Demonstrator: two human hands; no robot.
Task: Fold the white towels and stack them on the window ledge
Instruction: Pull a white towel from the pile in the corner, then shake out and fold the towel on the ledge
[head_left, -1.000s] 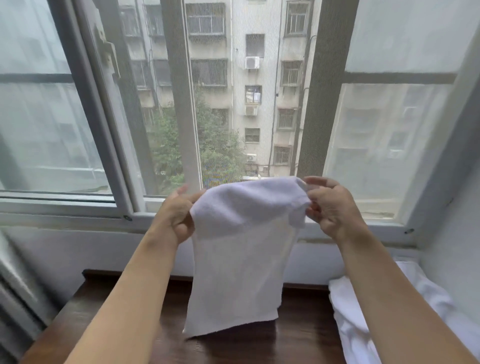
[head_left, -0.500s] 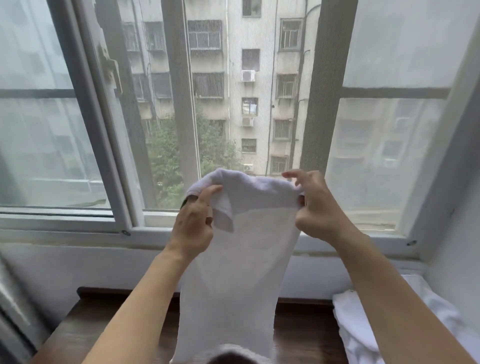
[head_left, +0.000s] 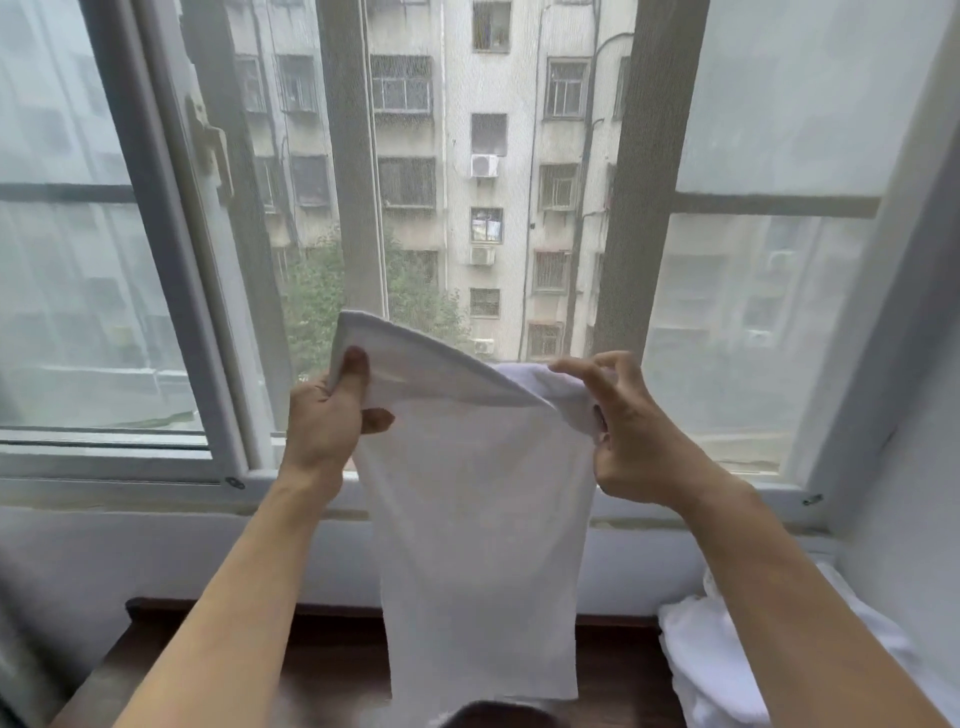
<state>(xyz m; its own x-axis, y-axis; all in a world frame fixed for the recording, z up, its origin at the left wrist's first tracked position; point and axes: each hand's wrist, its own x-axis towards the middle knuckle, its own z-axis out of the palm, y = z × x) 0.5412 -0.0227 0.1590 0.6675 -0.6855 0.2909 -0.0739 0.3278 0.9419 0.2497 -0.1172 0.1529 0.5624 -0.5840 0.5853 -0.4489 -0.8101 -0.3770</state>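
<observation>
Beyond the window (head_left: 467, 182) stands an apartment block. Head view: left hand (head_left: 332, 415) and right hand (head_left: 631, 436) each pinch a top corner of a white towel (head_left: 478, 545) hanging above the dark ledge (head_left: 337, 670); more towels (head_left: 727, 670) lie heaped at right.

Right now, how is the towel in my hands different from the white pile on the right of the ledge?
The held towel hangs flat and smooth in the air; the white pile lies crumpled on the dark ledge. The left hand and right hand pinch the held towel's top corners; nothing touches the pile. Both are white cloth.
</observation>
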